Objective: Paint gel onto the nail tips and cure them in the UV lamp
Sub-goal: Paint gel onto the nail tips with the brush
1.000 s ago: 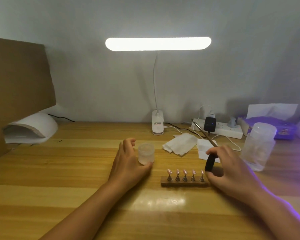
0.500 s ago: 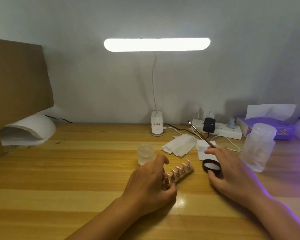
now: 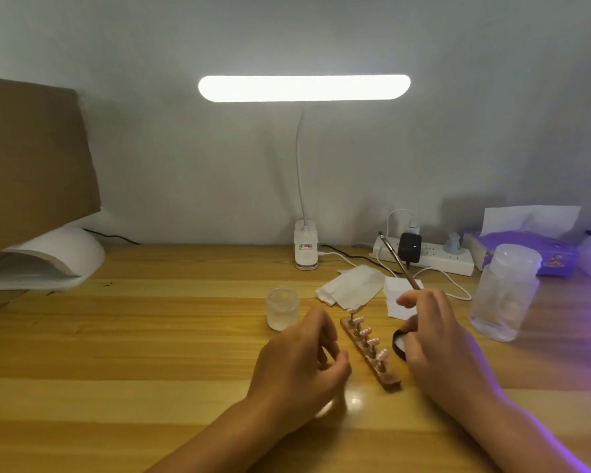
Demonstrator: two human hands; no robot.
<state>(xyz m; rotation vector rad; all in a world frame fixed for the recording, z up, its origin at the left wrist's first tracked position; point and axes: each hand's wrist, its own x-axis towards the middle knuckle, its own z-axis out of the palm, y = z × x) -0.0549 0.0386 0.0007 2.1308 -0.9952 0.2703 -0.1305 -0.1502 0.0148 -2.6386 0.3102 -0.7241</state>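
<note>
wooden narrow strip holder [image 3: 389, 379] lies slantwise on the pale striped wooden table [image 3: 151, 353], its far end toward the lamp base and its near end toward the person, between the two hands. five small pink nail tips [image 3: 367, 332] stand in a row on little metal pegs along it. the left hand [image 3: 301, 363] rests just to the left of the strip with its fingers loosely curled and nothing in them; whether a fingertip touches the wood cannot be told. the right hand [image 3: 437, 346] is just to the right of the strip, its fingers closed round a thin brown-handled brush [image 3: 398, 259] whose handle slants up and away to the left, while its thumb side lies against a small round black pot [image 3: 398, 348] sitting beside the strip. a little frosted clear jar [image 3: 283, 312] stands left of the strip's far end. behind it lie a folded white tissue [image 3: 350, 285] and a flat white pad [image 3: 401, 302]. further back, the white clip base [image 3: 306, 249] of a desk lamp carries a thin neck up to a glowing white light bar [image 3: 304, 88]. to the right are a white power strip [image 3: 430, 259] with a black adapter [image 3: 410, 247] plugged in, a clear plastic bottle [image 3: 505, 295] with a wide cap, and a purple tissue box [image 3: 526, 249]. well apart on the far left sits the white domed uv lamp [image 3: 48, 257], beneath a leaning sheet of brown cardboard [image 3: 31, 158].
</note>
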